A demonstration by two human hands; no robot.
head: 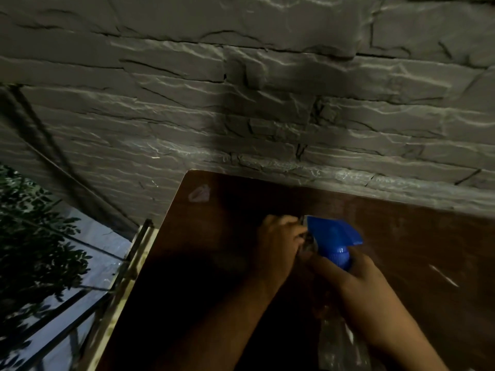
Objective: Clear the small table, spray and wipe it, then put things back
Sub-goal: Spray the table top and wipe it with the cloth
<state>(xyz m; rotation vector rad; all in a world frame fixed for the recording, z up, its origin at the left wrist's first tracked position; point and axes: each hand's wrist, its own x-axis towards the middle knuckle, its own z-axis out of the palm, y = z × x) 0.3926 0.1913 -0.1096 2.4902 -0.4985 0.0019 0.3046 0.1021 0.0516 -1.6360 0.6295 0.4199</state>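
- While gripping the neck of the spray bottle (338,266) just below its blue trigger head (333,238), right hand (356,279) at lower centre-right of the frame, fingers curled round it.
- Left hand (281,243) just left of the head, fingertips pinched at the nozzle end; exact hold lost in blur.
- Clear bottle body low in the frame, dim, angled toward the bottom edge.
- Beneath both hands, brown table (214,263), bare top, pale smudge (198,194) near its upper-left corner.
- Behind, grey stone wall (241,89) across the upper frame.
- Lower left, dark leaves (32,236) and railing bars (61,317).
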